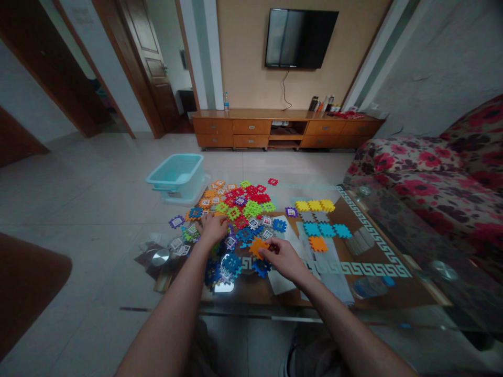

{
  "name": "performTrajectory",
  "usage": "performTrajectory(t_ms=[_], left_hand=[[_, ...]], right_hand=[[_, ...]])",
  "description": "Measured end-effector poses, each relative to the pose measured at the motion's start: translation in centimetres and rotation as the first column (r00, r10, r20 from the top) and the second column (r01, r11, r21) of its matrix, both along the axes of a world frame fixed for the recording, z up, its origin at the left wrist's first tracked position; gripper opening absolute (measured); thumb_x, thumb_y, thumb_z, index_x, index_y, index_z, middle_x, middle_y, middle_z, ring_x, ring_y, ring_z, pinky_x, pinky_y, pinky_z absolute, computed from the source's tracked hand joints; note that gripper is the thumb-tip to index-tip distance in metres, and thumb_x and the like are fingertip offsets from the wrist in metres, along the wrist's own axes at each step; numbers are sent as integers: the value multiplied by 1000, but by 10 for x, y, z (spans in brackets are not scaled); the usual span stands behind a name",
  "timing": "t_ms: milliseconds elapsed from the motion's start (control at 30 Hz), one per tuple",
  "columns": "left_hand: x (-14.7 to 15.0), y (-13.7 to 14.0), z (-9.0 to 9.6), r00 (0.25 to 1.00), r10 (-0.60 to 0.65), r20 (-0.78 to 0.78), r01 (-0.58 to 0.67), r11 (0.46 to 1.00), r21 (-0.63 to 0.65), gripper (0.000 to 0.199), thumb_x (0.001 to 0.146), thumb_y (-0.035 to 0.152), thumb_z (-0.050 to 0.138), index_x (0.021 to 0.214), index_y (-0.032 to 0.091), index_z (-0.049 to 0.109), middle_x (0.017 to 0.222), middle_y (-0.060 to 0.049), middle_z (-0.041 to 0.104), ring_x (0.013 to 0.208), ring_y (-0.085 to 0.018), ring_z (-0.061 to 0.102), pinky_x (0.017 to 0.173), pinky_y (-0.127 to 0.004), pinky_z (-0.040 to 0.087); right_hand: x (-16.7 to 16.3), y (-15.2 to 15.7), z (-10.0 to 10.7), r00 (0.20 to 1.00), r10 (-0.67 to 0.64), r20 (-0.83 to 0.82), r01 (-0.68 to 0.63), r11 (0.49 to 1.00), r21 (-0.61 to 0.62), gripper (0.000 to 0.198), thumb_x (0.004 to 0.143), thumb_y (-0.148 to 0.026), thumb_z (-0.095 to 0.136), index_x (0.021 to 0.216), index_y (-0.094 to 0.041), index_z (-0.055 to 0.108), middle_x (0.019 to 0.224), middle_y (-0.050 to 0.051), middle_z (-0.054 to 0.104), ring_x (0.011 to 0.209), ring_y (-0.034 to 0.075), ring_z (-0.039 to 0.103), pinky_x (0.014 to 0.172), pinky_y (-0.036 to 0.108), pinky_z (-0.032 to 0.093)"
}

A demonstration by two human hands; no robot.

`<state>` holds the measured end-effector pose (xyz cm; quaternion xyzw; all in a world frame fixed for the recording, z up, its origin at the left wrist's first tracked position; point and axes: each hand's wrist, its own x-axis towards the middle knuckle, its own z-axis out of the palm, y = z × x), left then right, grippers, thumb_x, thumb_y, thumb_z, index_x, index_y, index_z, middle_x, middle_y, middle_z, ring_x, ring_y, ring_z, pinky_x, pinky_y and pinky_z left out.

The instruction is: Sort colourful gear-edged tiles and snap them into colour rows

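In the head view my right hand [281, 255] pinches an orange interlocking plastic tile [258, 248] between thumb and fingers, just above the glass table. My left hand [213, 229] reaches into the left side of a loose pile of similar tiles, fingers apart; its fingertips are partly hidden. Red tiles [249, 196], lime green tiles [253, 209] and blue tiles [231, 264] lie around it. To the right are sorted rows: yellow tiles [314, 206], grey tiles [314, 217], light blue tiles [326, 230] and a single orange tile [318, 244].
A light teal plastic tub [176, 175] stands beyond the pile at the left. White paper [283, 280] lies under the right hand. A water bottle [371, 287] lies at the right of the glass table [416, 293]. A floral sofa [412, 157] is at far right.
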<state>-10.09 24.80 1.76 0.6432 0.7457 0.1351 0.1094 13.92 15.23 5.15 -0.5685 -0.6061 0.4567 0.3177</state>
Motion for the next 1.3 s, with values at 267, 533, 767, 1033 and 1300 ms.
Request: performTrajectory(t_ms=[267, 533, 767, 1033, 1300], left_hand=[[4, -2, 7, 998, 51, 21, -52, 998, 48, 29, 85, 38, 56, 105, 30, 76, 142, -12, 47, 136, -38, 37, 110, -60, 25], [-5, 4, 15, 997, -3, 77, -8, 990, 139, 33, 80, 13, 49, 98, 18, 76, 109, -12, 63, 118, -28, 52, 103, -39, 44], [-16, 1, 29, 994, 30, 104, -55, 967, 250, 35, 79, 6, 44, 102, 16, 69, 108, -11, 63, 107, -24, 60, 101, -36, 46], [-33, -13, 29, 997, 12, 74, -32, 963, 269, 48, 81, 6, 45, 128, 14, 52, 113, -13, 63, 111, -25, 59, 100, -36, 45], [-15, -22, 26, 985, -170, -9, 168, 963, 208, 21, 94, 23, 41, 96, 17, 61, 103, -14, 61, 105, -26, 58, 95, -39, 46]], right_hand=[[1, 0, 0, 1000, 0, 13, 0, 1000, 10, 16, 80, -34, 65, 80, -18, 64, 64, -1, 58, 58, 13, 49, 52, 24, 35], [0, 0, 1, 1000, -2, 21, 1, 1000, 12, 14, 80, -31, 65, 82, -18, 64, 65, -1, 58, 59, 13, 49, 54, 24, 36], [4, 1, -1, 1000, -4, 22, 3, 999, 50, 17, 79, -35, 65, 80, -18, 64, 66, -1, 59, 61, 14, 51, 54, 24, 38], [5, 1, -5, 999, -29, 19, 28, 999, 39, 22, 78, -38, 64, 87, -18, 65, 70, 1, 62, 64, 16, 55, 57, 26, 40], [-1, -1, -2, 1000, 4, -11, -3, 999, 46, 22, 79, -39, 64, 85, -17, 64, 70, 0, 61, 63, 15, 53, 57, 25, 39]])
